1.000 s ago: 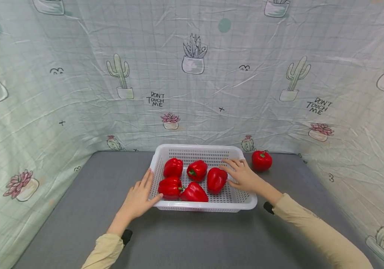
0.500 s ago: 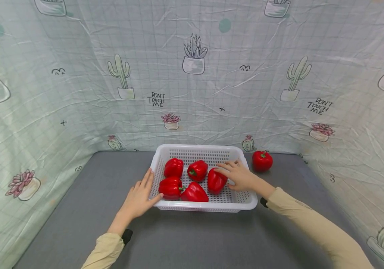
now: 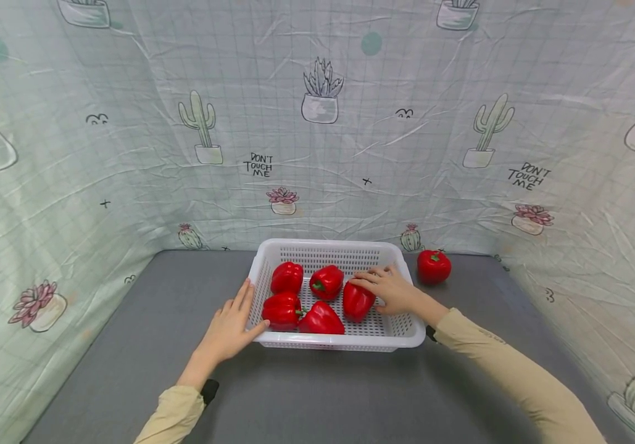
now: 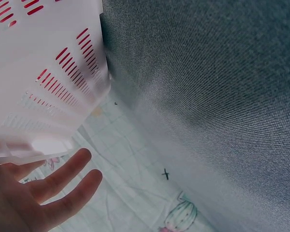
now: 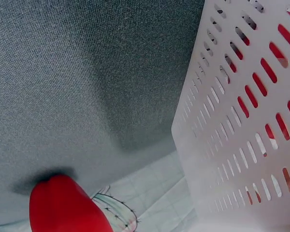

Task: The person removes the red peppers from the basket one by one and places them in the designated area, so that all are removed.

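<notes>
A white slotted plastic basket (image 3: 328, 338) holds several red bell peppers, among them one at the back left (image 3: 287, 277) and one at the front middle (image 3: 321, 318). My left hand (image 3: 228, 324) rests on the basket's left rim, fingers extended along it and thumb over the front corner. In the left wrist view, the left fingers (image 4: 70, 179) spread beside the basket wall (image 4: 48, 67). My right hand (image 3: 395, 290) reaches inside and grips the rightmost bell pepper (image 3: 357, 303), fingers over its top and thumb at its right side. In the right wrist view the basket wall hides that hand.
One more red bell pepper (image 3: 434, 266) stands on the grey table (image 3: 317, 394), just outside the basket's back right; the right wrist view shows part of it (image 5: 63, 208). A cactus-printed cloth (image 3: 373, 142) encloses the back and sides.
My right hand has moved left and slightly down, from beside the rightmost bell pepper to over its top. My left hand has stayed on the basket rim.
</notes>
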Motion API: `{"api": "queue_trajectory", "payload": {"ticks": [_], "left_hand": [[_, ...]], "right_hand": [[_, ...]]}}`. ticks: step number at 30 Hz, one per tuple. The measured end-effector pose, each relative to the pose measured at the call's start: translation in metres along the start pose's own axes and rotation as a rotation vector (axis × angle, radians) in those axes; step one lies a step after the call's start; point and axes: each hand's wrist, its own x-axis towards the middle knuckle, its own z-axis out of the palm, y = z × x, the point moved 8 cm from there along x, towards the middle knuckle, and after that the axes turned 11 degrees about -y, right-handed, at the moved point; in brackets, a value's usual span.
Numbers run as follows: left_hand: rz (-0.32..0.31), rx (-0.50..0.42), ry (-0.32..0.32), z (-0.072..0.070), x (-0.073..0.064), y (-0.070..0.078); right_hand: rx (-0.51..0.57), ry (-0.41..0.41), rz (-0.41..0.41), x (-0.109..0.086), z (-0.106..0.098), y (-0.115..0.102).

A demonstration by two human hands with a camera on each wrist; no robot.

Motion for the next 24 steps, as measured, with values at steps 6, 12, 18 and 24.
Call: {"api": "queue_trajectory", "payload": {"ticks": [6, 12, 18, 24], "left_hand": [[-0.002, 0.005, -0.007, 0.0017, 0.001, -0.0012], [-0.005, -0.001, -0.011, 0.0031, 0.002, -0.0016], [-0.003, 0.001, -0.006, 0.0034, 0.0017, -0.0021], [0.003, 0.0, 0.0, 0.0022, 0.0019, -0.0025]], "right_hand": [[0.033, 0.039, 0.002, -0.0006, -0.0032, -0.0004], [0.026, 0.049, 0.017, -0.0002, -0.0022, 0.0003], [0.051, 0.062, 0.027, 0.0011, -0.003, 0.0005], [0.076, 0.061, 0.04, 0.0029, -0.0023, 0.0028]]}}
